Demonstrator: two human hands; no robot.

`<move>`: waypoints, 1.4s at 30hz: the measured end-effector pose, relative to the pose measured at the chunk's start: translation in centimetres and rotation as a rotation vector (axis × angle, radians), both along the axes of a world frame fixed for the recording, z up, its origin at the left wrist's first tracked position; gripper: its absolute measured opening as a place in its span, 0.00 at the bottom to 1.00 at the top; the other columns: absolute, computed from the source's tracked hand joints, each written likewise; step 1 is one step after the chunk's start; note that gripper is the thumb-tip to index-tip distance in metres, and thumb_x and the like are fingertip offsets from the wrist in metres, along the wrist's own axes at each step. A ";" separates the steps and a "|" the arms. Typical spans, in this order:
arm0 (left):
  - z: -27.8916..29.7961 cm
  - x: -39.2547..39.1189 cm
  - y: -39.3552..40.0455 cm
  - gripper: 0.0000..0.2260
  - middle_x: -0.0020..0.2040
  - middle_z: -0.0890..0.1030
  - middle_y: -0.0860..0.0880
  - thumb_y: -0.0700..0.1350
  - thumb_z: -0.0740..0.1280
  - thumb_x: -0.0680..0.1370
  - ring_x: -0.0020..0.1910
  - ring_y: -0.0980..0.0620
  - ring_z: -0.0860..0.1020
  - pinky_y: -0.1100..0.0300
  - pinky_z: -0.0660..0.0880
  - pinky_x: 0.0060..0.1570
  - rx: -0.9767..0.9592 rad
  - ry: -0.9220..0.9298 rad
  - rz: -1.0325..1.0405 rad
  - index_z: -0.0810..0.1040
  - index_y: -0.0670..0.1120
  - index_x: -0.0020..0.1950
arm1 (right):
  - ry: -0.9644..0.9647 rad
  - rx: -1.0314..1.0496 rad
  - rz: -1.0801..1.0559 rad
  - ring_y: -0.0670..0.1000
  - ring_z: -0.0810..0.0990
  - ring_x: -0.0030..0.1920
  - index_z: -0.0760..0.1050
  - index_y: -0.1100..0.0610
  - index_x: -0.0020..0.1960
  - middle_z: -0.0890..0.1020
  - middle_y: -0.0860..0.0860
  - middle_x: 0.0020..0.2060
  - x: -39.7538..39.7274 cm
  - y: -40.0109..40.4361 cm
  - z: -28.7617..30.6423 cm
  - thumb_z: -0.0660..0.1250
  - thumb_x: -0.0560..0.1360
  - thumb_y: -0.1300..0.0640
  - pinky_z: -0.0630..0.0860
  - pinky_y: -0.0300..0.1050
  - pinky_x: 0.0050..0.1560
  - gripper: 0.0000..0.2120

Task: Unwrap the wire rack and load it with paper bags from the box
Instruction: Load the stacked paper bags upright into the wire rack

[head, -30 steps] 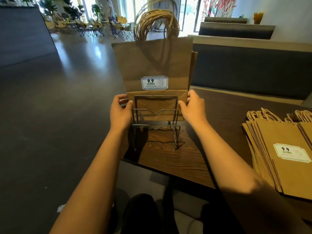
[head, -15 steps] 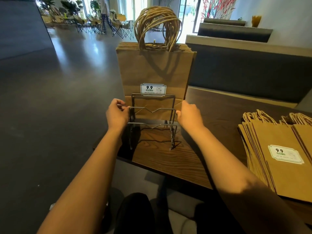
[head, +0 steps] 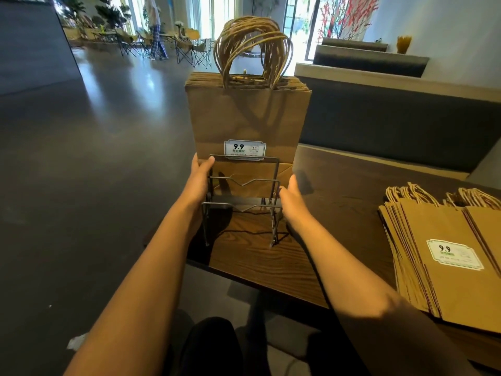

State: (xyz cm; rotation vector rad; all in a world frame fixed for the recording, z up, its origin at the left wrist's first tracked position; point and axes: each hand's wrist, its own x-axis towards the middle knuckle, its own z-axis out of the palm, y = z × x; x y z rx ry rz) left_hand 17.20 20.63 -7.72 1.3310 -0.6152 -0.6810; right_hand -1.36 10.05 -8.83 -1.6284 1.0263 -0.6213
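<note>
Seen flanking a wire rack (head: 241,202) at the bench (head: 260,264) edge: left hand (head: 200,177), grip pinching the rack's top corner; right hand (head: 291,195), fingers straight, against its side. Behind, upright in rack: bags (head: 248,118). Rightward: flat stack (head: 444,253).

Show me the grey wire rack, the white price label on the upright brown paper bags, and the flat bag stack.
grey wire rack (head: 245,182): head view, middle crossbar.
white price label (head: 244,149): head view, centre.
flat bag stack (head: 461,289): head view, top bag's face.
</note>
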 end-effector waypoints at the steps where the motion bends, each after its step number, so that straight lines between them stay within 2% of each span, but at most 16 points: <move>1: 0.0 0.1 -0.3 0.18 0.57 0.81 0.51 0.50 0.57 0.87 0.53 0.54 0.81 0.65 0.80 0.42 -0.005 -0.007 0.000 0.67 0.48 0.76 | -0.021 0.004 -0.016 0.55 0.49 0.82 0.39 0.54 0.83 0.48 0.53 0.82 0.2 -0.2 0.0 0.51 0.86 0.58 0.51 0.52 0.78 0.30; 4: 0.1 -0.1 -1.1 0.19 0.59 0.79 0.51 0.47 0.58 0.86 0.50 0.60 0.78 0.72 0.76 0.37 0.020 -0.055 -0.004 0.65 0.45 0.77 | -0.084 0.044 -0.057 0.56 0.52 0.81 0.41 0.55 0.83 0.51 0.53 0.82 -0.1 -0.4 0.4 0.53 0.85 0.57 0.54 0.51 0.77 0.32; 5: -0.1 -0.1 -1.3 0.20 0.63 0.78 0.49 0.48 0.59 0.86 0.52 0.58 0.78 0.70 0.77 0.42 0.028 -0.054 -0.015 0.64 0.45 0.78 | -0.101 0.057 -0.064 0.56 0.53 0.81 0.41 0.55 0.83 0.52 0.53 0.82 -0.3 -0.5 0.4 0.53 0.85 0.56 0.55 0.51 0.76 0.32; 7: -0.3 -0.1 -1.9 0.22 0.68 0.77 0.47 0.49 0.61 0.85 0.60 0.52 0.79 0.57 0.77 0.60 0.031 -0.047 -0.038 0.63 0.49 0.79 | -0.119 0.070 -0.068 0.55 0.53 0.80 0.43 0.56 0.83 0.53 0.54 0.82 -0.9 -0.8 0.5 0.53 0.85 0.55 0.55 0.50 0.76 0.31; 9: -0.6 -0.6 -2.4 0.23 0.68 0.77 0.47 0.48 0.63 0.84 0.65 0.47 0.77 0.50 0.74 0.66 0.025 -0.048 -0.050 0.63 0.51 0.79 | -0.138 0.088 -0.091 0.55 0.55 0.80 0.45 0.57 0.83 0.55 0.54 0.81 -1.9 -1.1 0.6 0.53 0.85 0.55 0.56 0.49 0.74 0.30; 11: -0.7 -1.8 -3.1 0.22 0.65 0.78 0.50 0.45 0.63 0.84 0.62 0.50 0.78 0.55 0.76 0.60 0.017 -0.055 -0.060 0.63 0.51 0.78 | -0.155 0.101 -0.103 0.55 0.55 0.80 0.45 0.57 0.83 0.56 0.53 0.81 -2.9 -1.2 0.8 0.54 0.84 0.51 0.55 0.50 0.76 0.32; 13: -0.6 -3.1 -3.8 0.22 0.62 0.78 0.52 0.43 0.62 0.84 0.56 0.57 0.78 0.66 0.75 0.48 0.008 -0.064 -0.073 0.62 0.50 0.79 | -0.173 0.128 -0.129 0.56 0.55 0.80 0.43 0.52 0.83 0.55 0.52 0.81 -3.7 -1.2 0.7 0.57 0.75 0.42 0.54 0.56 0.79 0.42; 16: -0.2 -4.9 -4.9 0.22 0.63 0.77 0.49 0.40 0.61 0.84 0.54 0.57 0.78 0.72 0.74 0.40 0.008 -0.083 -0.100 0.63 0.47 0.78 | -0.213 0.134 -0.173 0.55 0.56 0.80 0.44 0.49 0.83 0.56 0.51 0.82 -5.3 -3.6 -1.4 0.57 0.68 0.36 0.55 0.62 0.79 0.49; 20: 0.3 -6.1 -5.5 0.21 0.64 0.76 0.48 0.42 0.59 0.85 0.61 0.48 0.77 0.64 0.74 0.47 0.054 -0.075 -0.120 0.63 0.47 0.79 | -0.132 0.114 -0.198 0.57 0.55 0.81 0.44 0.52 0.83 0.55 0.53 0.82 -6.6 -2.5 0.8 0.56 0.83 0.44 0.55 0.58 0.79 0.35; 24: 0.9 -6.0 -4.9 0.18 0.64 0.79 0.49 0.49 0.59 0.85 0.63 0.47 0.78 0.46 0.73 0.67 0.164 -0.143 -0.105 0.69 0.51 0.75 | -0.086 0.075 -0.191 0.56 0.56 0.80 0.44 0.52 0.83 0.57 0.51 0.81 -7.4 -2.5 1.2 0.55 0.85 0.44 0.56 0.53 0.77 0.33; 25: 1.0 -6.0 -4.6 0.16 0.63 0.80 0.50 0.49 0.60 0.85 0.63 0.48 0.79 0.44 0.72 0.69 0.162 -0.172 -0.092 0.71 0.52 0.73 | -0.116 0.053 -0.198 0.55 0.56 0.80 0.45 0.51 0.83 0.57 0.50 0.81 -7.5 -2.3 1.1 0.56 0.85 0.45 0.56 0.53 0.77 0.32; 29: 1.2 -6.3 -3.6 0.17 0.62 0.83 0.52 0.42 0.60 0.84 0.61 0.51 0.82 0.44 0.75 0.67 0.113 -0.258 -0.109 0.73 0.55 0.72 | -0.252 -0.053 -0.268 0.53 0.57 0.80 0.51 0.48 0.83 0.58 0.50 0.81 -7.8 -1.2 1.1 0.58 0.85 0.49 0.58 0.53 0.77 0.29; 33: 2.4 -7.5 -2.1 0.17 0.60 0.84 0.52 0.39 0.61 0.83 0.58 0.54 0.82 0.46 0.77 0.65 0.103 -0.312 -0.123 0.75 0.52 0.69 | -0.277 -0.084 -0.238 0.52 0.59 0.80 0.55 0.48 0.82 0.60 0.50 0.80 -8.6 -0.7 2.0 0.59 0.85 0.51 0.60 0.52 0.76 0.27; 37: 4.0 -8.9 -1.6 0.19 0.64 0.80 0.53 0.42 0.67 0.79 0.62 0.53 0.78 0.54 0.73 0.65 0.126 -0.433 0.104 0.74 0.51 0.70 | -0.220 -0.118 -0.185 0.50 0.66 0.76 0.61 0.49 0.81 0.66 0.49 0.78 -10.1 -0.8 2.5 0.61 0.84 0.54 0.65 0.47 0.72 0.26; 40: 5.1 -11.9 -1.3 0.23 0.70 0.70 0.43 0.42 0.68 0.77 0.71 0.42 0.67 0.48 0.66 0.70 0.119 -0.634 0.298 0.71 0.47 0.72 | -0.145 -0.212 -0.208 0.49 0.73 0.68 0.69 0.48 0.75 0.71 0.49 0.73 -11.6 -1.4 2.8 0.63 0.83 0.56 0.70 0.43 0.62 0.21; 42: 5.5 -14.9 -1.1 0.19 0.68 0.69 0.44 0.42 0.69 0.76 0.70 0.42 0.64 0.49 0.64 0.68 0.057 -0.761 0.352 0.73 0.47 0.67 | -0.055 -0.317 -0.252 0.48 0.74 0.62 0.74 0.49 0.70 0.73 0.50 0.70 -13.3 -2.0 2.9 0.65 0.81 0.57 0.70 0.42 0.58 0.17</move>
